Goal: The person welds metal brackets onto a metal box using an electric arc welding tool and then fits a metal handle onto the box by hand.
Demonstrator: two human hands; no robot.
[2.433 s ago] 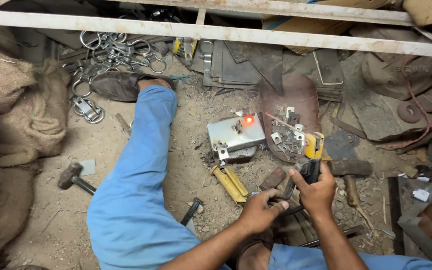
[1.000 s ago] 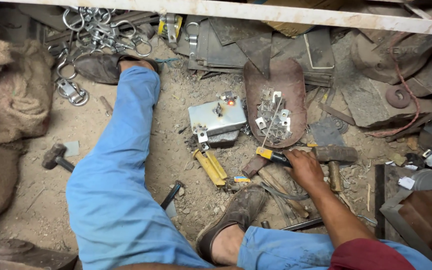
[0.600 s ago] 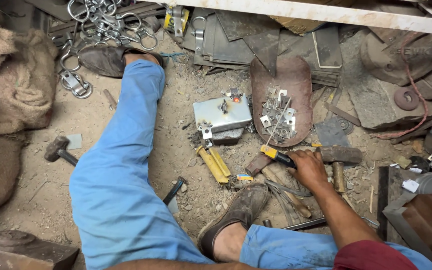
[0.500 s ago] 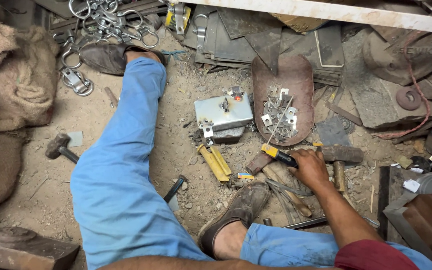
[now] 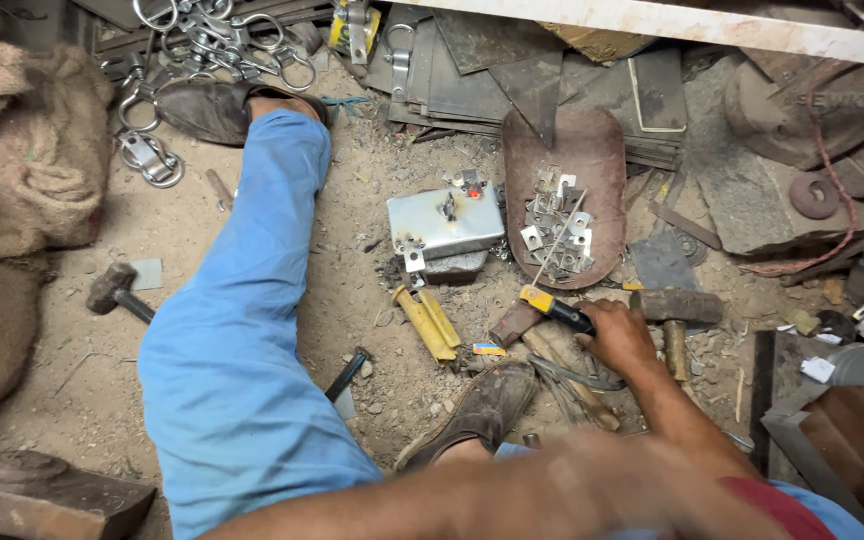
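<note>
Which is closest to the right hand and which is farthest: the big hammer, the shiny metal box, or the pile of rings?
From the right hand, head view:
1. Big hammer, just beside it on the right.
2. Shiny metal box, up and to the left, on the dirt.
3. Pile of rings, far off at the top left, by the foot.

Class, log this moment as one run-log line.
right hand: grips electrode holder | rod tip: over brackets in rusty pan | left arm: blurred

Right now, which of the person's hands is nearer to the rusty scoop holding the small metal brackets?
Right. The right hand grips a yellow-and-black tool just below the scoop; the left forearm blurs across the frame bottom, much farther away.
</note>
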